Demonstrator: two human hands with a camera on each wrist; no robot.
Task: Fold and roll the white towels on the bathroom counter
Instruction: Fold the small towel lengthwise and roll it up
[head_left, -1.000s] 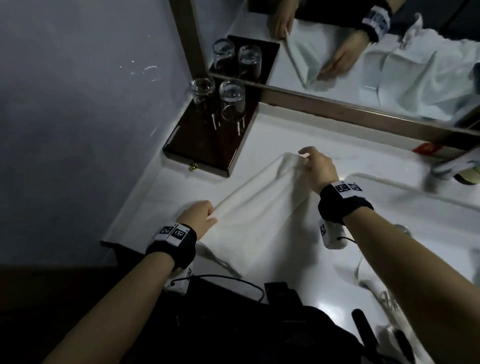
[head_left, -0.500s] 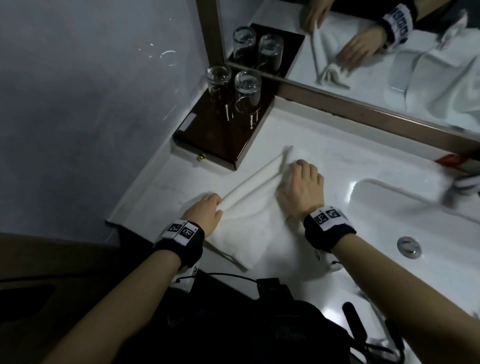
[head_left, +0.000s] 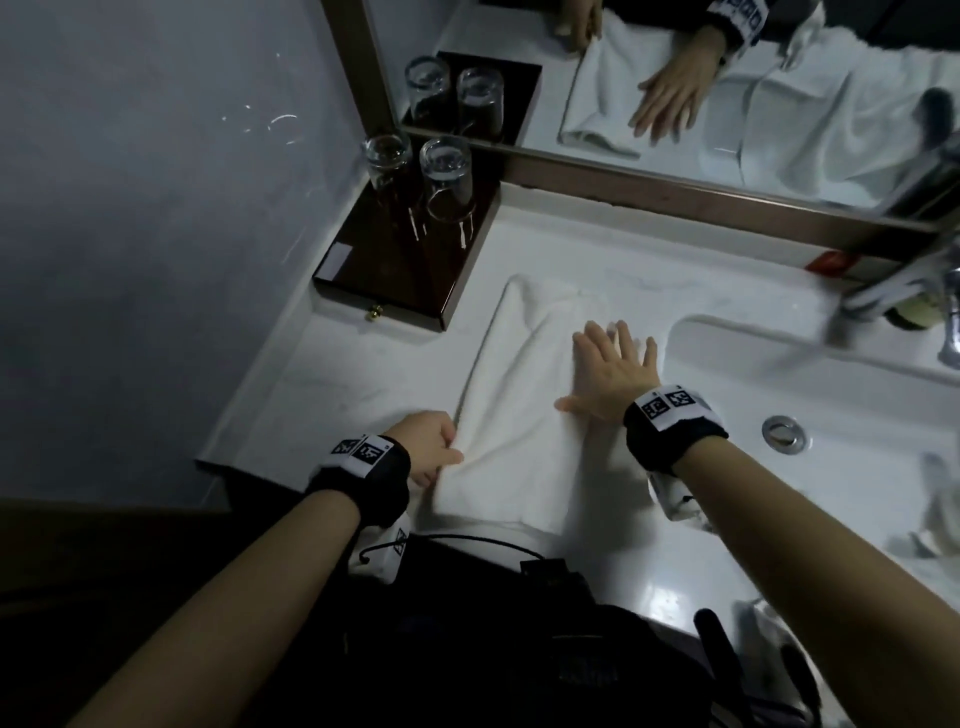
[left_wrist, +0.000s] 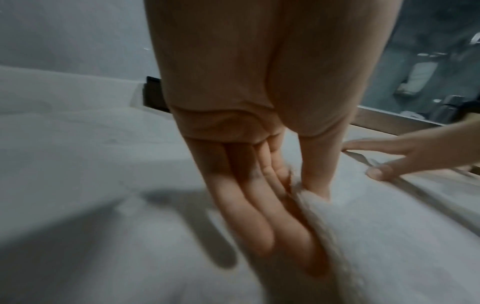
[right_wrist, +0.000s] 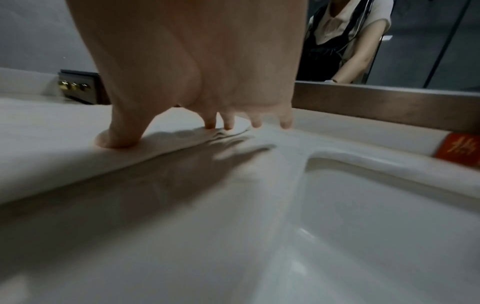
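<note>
A folded white towel (head_left: 519, 410) lies flat on the white counter (head_left: 363, 364), left of the sink. My left hand (head_left: 441, 457) pinches the towel's near left edge; in the left wrist view the thumb lies on top of the towel (left_wrist: 389, 236) and the fingers (left_wrist: 259, 222) lie under it. My right hand (head_left: 613, 358) presses flat on the towel's right side with fingers spread. The right wrist view shows that right hand (right_wrist: 207, 127) with thumb and fingertips down on the towel (right_wrist: 52, 144), beside the basin.
A dark wooden tray (head_left: 405, 280) with two upturned glasses (head_left: 447, 176) stands at the back left against the wall. The sink basin (head_left: 831, 415), its tap (head_left: 893, 291) and a red packet (head_left: 831, 260) lie to the right. More white cloth (head_left: 935, 519) sits at the far right. A mirror runs along the back.
The towel, held up by one edge a second ago, now lies flat. My right hand let go of its far corner and spread flat on top; my left hand keeps its pinch.
</note>
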